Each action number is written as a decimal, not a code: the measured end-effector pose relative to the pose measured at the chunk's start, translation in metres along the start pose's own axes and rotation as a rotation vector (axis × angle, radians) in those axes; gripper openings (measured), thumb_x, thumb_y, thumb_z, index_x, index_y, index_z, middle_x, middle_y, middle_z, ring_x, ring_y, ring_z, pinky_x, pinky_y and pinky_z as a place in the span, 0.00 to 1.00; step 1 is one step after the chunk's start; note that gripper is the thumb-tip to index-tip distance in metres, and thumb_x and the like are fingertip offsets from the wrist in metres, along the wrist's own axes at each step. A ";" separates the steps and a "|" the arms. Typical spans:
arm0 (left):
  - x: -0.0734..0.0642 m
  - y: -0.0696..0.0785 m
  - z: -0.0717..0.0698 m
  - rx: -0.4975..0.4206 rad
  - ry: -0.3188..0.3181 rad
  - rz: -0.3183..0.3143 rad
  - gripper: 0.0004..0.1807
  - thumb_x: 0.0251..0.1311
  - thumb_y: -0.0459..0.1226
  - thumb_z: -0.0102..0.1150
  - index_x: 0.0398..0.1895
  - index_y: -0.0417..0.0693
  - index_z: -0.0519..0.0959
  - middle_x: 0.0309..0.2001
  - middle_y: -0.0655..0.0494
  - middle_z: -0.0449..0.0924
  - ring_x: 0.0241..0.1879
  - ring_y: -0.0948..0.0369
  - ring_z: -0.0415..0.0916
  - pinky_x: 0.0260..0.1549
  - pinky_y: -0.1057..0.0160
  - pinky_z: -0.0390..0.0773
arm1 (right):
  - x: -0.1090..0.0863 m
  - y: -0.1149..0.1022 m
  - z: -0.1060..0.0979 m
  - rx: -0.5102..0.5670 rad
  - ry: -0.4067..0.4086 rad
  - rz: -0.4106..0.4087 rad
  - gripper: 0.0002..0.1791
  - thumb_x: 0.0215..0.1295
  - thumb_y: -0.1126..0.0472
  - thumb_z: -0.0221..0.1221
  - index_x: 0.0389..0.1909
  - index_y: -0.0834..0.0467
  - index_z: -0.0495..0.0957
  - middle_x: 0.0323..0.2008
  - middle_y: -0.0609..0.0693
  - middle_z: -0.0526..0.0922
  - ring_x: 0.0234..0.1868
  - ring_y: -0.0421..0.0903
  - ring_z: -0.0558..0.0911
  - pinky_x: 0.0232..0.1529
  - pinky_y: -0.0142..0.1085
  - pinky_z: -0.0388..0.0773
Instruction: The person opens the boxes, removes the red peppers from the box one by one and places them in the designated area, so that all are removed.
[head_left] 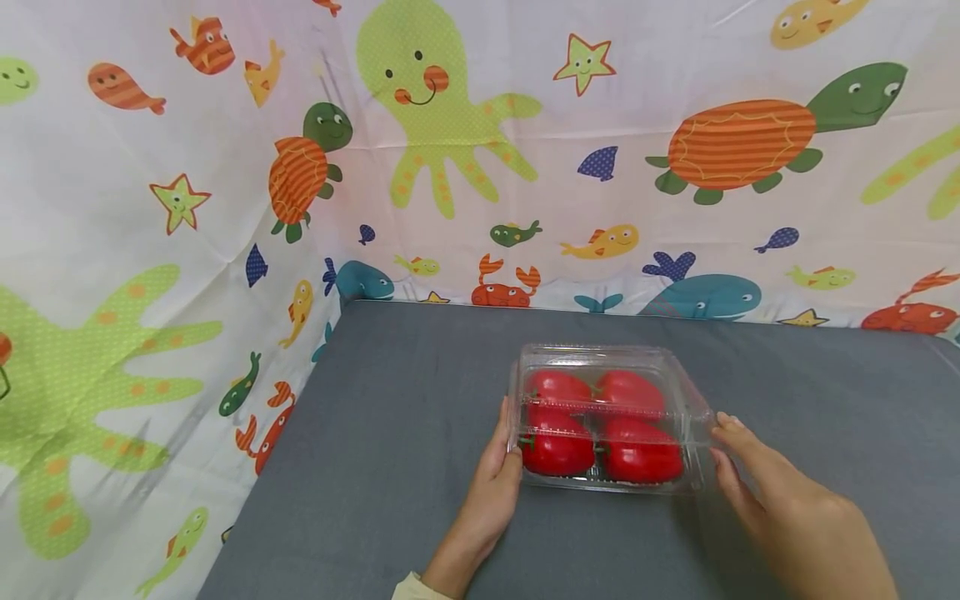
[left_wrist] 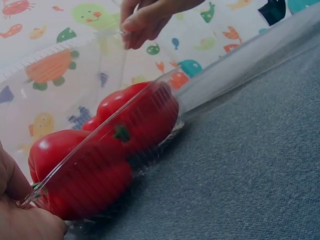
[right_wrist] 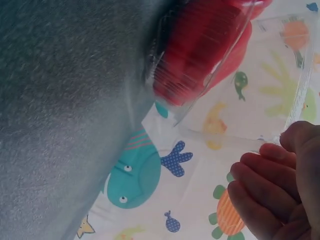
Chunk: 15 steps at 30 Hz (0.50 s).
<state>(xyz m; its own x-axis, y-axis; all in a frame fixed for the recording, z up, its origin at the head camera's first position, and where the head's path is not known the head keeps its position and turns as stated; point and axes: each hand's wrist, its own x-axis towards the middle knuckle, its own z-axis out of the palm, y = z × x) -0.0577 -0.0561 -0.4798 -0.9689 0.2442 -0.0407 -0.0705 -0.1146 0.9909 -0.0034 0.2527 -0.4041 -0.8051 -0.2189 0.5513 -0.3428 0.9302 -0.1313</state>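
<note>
A clear plastic clamshell box (head_left: 692,475) rests on the grey cloth with several red bell peppers (head_left: 558,446) inside, their green stems showing. Its transparent lid (right_wrist: 296,92) stands raised over the peppers, as both wrist views show. My left hand (head_left: 491,492) grips the box's left side, with thumb and fingers at the rim in the left wrist view. At the opposite side, my right hand (head_left: 795,508) pinches the lid's edge between thumb and index finger; its other fingers are loosely bent in the right wrist view.
A dark grey cloth (head_left: 375,467) covers the table. Behind and to the left stands a white curtain (head_left: 480,50) printed with sea animals, meeting the table's back and left edges.
</note>
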 end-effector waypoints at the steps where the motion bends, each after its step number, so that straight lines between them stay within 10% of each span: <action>1: 0.001 0.000 0.000 -0.001 -0.003 0.000 0.38 0.81 0.30 0.37 0.88 0.56 0.39 0.87 0.61 0.38 0.85 0.55 0.34 0.81 0.46 0.46 | 0.001 0.001 0.000 0.006 0.015 0.007 0.48 0.79 0.27 0.32 0.62 0.64 0.81 0.52 0.65 0.88 0.24 0.55 0.88 0.23 0.42 0.85; 7: 0.002 -0.002 -0.003 -0.012 -0.028 0.011 0.38 0.81 0.29 0.36 0.88 0.56 0.40 0.86 0.62 0.38 0.85 0.56 0.34 0.81 0.48 0.47 | 0.009 0.005 0.000 0.056 0.033 0.051 0.47 0.78 0.27 0.36 0.62 0.64 0.82 0.45 0.65 0.90 0.13 0.43 0.78 0.20 0.24 0.74; 11: 0.002 -0.002 -0.004 -0.037 -0.049 0.010 0.38 0.80 0.28 0.35 0.88 0.55 0.39 0.86 0.64 0.39 0.85 0.59 0.34 0.81 0.50 0.45 | 0.013 0.007 -0.002 0.098 0.017 0.089 0.32 0.75 0.40 0.61 0.64 0.62 0.81 0.48 0.65 0.89 0.20 0.50 0.85 0.24 0.21 0.77; 15: 0.002 -0.001 -0.005 -0.053 -0.050 -0.003 0.38 0.81 0.28 0.35 0.87 0.53 0.38 0.86 0.64 0.41 0.84 0.61 0.34 0.81 0.51 0.44 | 0.016 0.007 -0.002 0.121 -0.005 0.140 0.34 0.59 0.60 0.76 0.68 0.60 0.79 0.52 0.66 0.87 0.34 0.62 0.90 0.30 0.39 0.86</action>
<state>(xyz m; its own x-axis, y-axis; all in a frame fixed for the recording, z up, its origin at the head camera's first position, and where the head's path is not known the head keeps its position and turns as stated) -0.0609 -0.0602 -0.4819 -0.9555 0.2928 -0.0361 -0.0876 -0.1645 0.9825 -0.0184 0.2565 -0.3947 -0.8516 -0.0913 0.5162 -0.2823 0.9096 -0.3048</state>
